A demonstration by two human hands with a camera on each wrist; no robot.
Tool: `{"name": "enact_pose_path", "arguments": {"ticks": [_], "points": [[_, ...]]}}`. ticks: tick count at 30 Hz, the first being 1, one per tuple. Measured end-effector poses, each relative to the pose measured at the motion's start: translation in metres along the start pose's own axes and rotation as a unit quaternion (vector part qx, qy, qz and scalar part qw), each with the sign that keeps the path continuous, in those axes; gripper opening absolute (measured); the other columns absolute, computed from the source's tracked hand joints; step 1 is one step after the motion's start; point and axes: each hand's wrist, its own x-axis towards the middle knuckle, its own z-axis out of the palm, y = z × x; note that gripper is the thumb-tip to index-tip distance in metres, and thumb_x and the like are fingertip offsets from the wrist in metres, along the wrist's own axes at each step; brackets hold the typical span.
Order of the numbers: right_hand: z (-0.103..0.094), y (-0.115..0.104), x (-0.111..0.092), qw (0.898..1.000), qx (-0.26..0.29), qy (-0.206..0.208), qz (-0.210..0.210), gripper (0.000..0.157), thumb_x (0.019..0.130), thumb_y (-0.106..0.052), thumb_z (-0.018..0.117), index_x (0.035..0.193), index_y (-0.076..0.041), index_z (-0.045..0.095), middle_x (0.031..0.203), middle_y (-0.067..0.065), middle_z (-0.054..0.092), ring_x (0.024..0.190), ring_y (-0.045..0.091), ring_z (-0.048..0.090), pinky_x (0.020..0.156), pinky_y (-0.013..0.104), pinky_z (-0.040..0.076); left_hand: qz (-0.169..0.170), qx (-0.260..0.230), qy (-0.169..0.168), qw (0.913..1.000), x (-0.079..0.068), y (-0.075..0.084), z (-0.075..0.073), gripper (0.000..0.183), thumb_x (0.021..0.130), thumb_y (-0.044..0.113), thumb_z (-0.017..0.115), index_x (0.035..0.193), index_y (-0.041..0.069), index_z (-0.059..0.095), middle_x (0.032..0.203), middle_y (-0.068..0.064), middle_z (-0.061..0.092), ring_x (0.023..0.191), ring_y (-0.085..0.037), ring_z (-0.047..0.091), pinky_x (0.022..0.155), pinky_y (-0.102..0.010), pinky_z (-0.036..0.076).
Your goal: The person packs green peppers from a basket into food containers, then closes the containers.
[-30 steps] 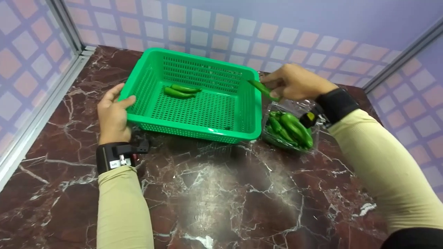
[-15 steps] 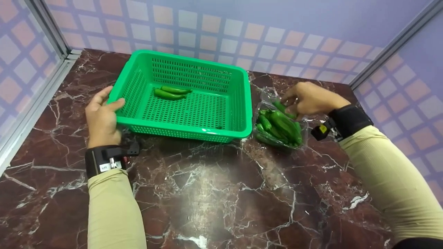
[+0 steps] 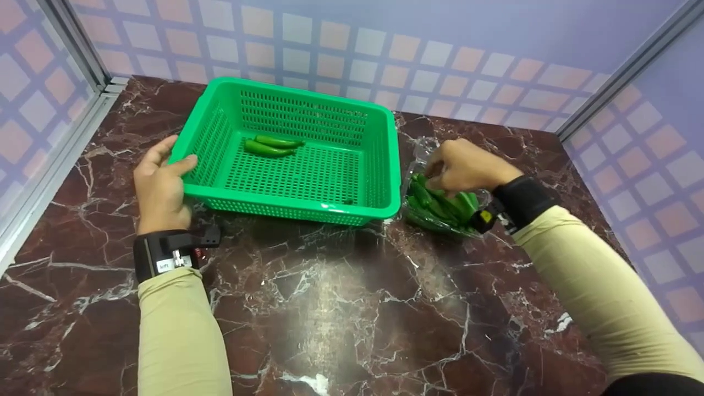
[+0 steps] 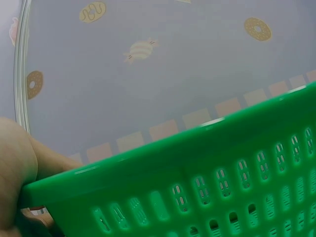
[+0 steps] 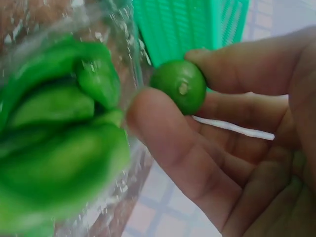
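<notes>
My left hand [image 3: 160, 190] grips the left rim of a green plastic basket [image 3: 291, 213], its thumb over the rim and its fingers outside. In the left wrist view, the basket wall [image 4: 197, 163] fills the lower part, with the hand [image 4: 19, 173] at its corner. Two green chili peppers [image 3: 270, 148] lie side by side on the basket floor. My right hand [image 3: 467, 168] is over a clear plastic pack [image 3: 423, 151] of green peppers [image 3: 443, 206]. In the right wrist view, that hand [image 5: 237, 133] pinches a green pepper [image 5: 180, 86], seen end-on, between thumb and fingers.
The basket and pack stand on a dark red marbled tabletop [image 3: 341, 308], the pack just right of the basket. A tiled-pattern wall [image 3: 330, 49] rises behind them. Side panels with metal edging [image 3: 104, 99] bound the left and right.
My right hand has moved from the basket's right rim, pepper in its fingers, back to the pack, then slightly left over it. The left hand keeps its hold; the view has shifted a little.
</notes>
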Motion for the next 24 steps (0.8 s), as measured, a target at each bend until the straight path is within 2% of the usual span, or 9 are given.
{"name": "enact_pose_path", "arguments": {"ticks": [5, 9, 11, 15, 19, 22, 24], "points": [[0.018, -0.007, 0.010, 0.999, 0.027, 0.042, 0.015, 0.029, 0.092, -0.008, 0.075, 0.119, 0.004, 0.073, 0.112, 0.025, 0.075, 0.061, 0.016, 0.072, 0.064, 0.042, 0.066, -0.010, 0.009, -0.002, 0.9999, -0.001, -0.001, 0.001, 0.054, 0.097, -0.010, 0.062, 0.147, 0.005, 0.053, 0.118, 0.002, 0.059, 0.106, -0.012, 0.057, 0.083, -0.018, 0.056], [0.029, -0.009, 0.012, 0.995, 0.061, 0.072, 0.026, 0.030, 0.094, -0.009, 0.073, 0.121, 0.005, 0.070, 0.109, 0.026, 0.075, 0.060, 0.015, 0.073, 0.065, 0.040, 0.066, -0.012, 0.017, -0.005, 0.9998, -0.001, 0.000, 0.002, 0.055, 0.097, -0.009, 0.062, 0.149, 0.006, 0.052, 0.120, 0.003, 0.057, 0.106, -0.011, 0.056, 0.085, -0.017, 0.055], [0.030, -0.008, 0.011, 0.994, 0.072, 0.076, 0.030, 0.030, 0.096, -0.010, 0.071, 0.122, 0.004, 0.069, 0.116, 0.026, 0.073, 0.060, 0.014, 0.073, 0.065, 0.039, 0.066, -0.011, 0.021, -0.007, 0.9997, -0.002, 0.000, 0.002, 0.055, 0.097, -0.008, 0.062, 0.149, 0.006, 0.052, 0.120, 0.004, 0.057, 0.106, -0.010, 0.056, 0.086, -0.017, 0.054], [0.025, -0.006, 0.008, 0.994, 0.080, 0.068, 0.039, 0.047, 0.097, -0.010, 0.070, 0.141, 0.002, 0.058, 0.132, 0.026, 0.068, 0.062, 0.015, 0.072, 0.065, 0.040, 0.066, -0.007, 0.021, -0.010, 0.9997, -0.001, 0.001, 0.002, 0.055, 0.097, -0.008, 0.062, 0.149, 0.005, 0.051, 0.120, 0.004, 0.057, 0.107, -0.011, 0.056, 0.087, -0.017, 0.054], [0.020, -0.002, 0.004, 0.997, 0.041, 0.048, 0.036, 0.052, 0.090, -0.006, 0.075, 0.140, -0.003, 0.061, 0.131, 0.021, 0.069, 0.072, 0.020, 0.073, 0.068, 0.043, 0.066, -0.005, 0.016, -0.012, 0.9998, -0.001, 0.001, 0.001, 0.056, 0.097, -0.009, 0.062, 0.149, 0.005, 0.051, 0.120, 0.003, 0.058, 0.108, -0.012, 0.057, 0.087, -0.018, 0.055], [0.021, 0.000, 0.004, 0.999, -0.013, 0.032, 0.017, 0.052, 0.085, -0.012, 0.083, 0.134, -0.005, 0.066, 0.129, 0.019, 0.070, 0.095, 0.030, 0.073, 0.087, 0.051, 0.063, -0.005, 0.015, -0.010, 0.9998, -0.001, 0.001, -0.001, 0.055, 0.097, -0.009, 0.062, 0.149, 0.005, 0.051, 0.120, 0.003, 0.058, 0.108, -0.012, 0.057, 0.086, -0.018, 0.055], [0.025, 0.001, 0.005, 0.999, -0.041, 0.025, 0.010, 0.060, 0.083, -0.020, 0.087, 0.136, -0.007, 0.065, 0.131, 0.018, 0.069, 0.109, 0.035, 0.069, 0.100, 0.057, 0.058, -0.005, 0.016, -0.010, 0.9998, -0.001, 0.001, -0.002, 0.055, 0.097, -0.009, 0.062, 0.149, 0.005, 0.051, 0.120, 0.003, 0.057, 0.108, -0.012, 0.057, 0.087, -0.018, 0.055]]}}
